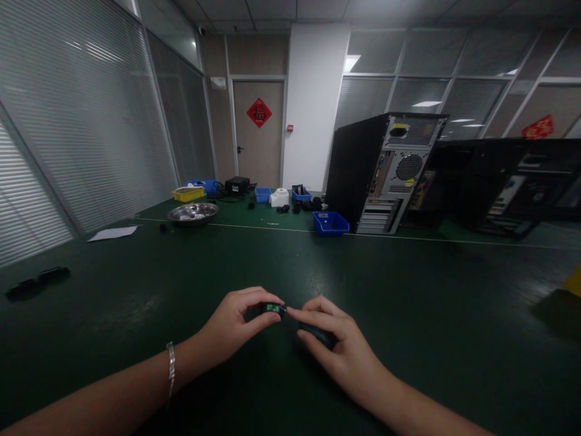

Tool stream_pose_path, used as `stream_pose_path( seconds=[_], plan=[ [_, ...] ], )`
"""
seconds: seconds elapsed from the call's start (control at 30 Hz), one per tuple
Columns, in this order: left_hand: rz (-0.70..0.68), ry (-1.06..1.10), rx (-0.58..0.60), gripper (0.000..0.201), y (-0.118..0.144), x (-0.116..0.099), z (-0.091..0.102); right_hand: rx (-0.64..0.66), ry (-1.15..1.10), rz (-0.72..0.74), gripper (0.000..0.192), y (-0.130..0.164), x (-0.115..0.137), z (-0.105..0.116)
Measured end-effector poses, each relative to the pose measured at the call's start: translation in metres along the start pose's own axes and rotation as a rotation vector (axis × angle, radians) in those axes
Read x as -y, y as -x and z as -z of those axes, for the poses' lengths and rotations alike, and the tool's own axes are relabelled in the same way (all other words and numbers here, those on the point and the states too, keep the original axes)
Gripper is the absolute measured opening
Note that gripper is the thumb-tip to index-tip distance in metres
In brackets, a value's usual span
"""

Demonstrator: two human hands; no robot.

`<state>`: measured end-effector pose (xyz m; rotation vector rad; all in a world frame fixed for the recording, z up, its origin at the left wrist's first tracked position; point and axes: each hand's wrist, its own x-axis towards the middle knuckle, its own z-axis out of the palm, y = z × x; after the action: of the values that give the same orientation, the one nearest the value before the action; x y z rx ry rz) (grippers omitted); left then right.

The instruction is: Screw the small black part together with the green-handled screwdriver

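Between the thumb and fingers of my left hand (233, 321) is a small dark part with a green circuit board (273, 308) showing on its face. My right hand (347, 342) is wrapped round the dark handle of what looks like a screwdriver (319, 333). Its thin tip points left and meets the right end of the small part, close to my right index fingertip. Both hands are just above the green table (290, 266). My fingers cover much of the part and the tool.
Beyond my hands are a blue bin (330, 224), a metal bowl (193, 213), a white sheet (112, 234) and a white device (279, 197). A computer tower (385, 175) stands at the right rear. Dark glasses-like objects (39, 283) lie at far left.
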<state>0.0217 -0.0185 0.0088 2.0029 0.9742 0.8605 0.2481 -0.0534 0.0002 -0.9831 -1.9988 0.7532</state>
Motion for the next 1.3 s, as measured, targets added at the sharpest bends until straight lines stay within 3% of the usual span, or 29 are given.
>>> stream_pose_path(
  seconds=[0.17, 0.9, 1.3],
  plan=[
    [-0.021, 0.011, 0.005, 0.021, -0.0011, 0.0014, 0.0005, 0.009, -0.013, 0.004, 0.040, 0.0001, 0.0022, 0.0009],
    [0.180, 0.457, 0.032, 0.021, -0.0025, -0.0002, -0.0042, -0.005, -0.057, 0.033, 0.042, -0.0005, 0.0036, 0.0011],
    [0.107, 0.332, 0.014, 0.021, -0.0025, 0.0033, -0.0039, 0.017, -0.062, 0.046, 0.039, 0.0001, 0.0025, 0.0008]
  ],
)
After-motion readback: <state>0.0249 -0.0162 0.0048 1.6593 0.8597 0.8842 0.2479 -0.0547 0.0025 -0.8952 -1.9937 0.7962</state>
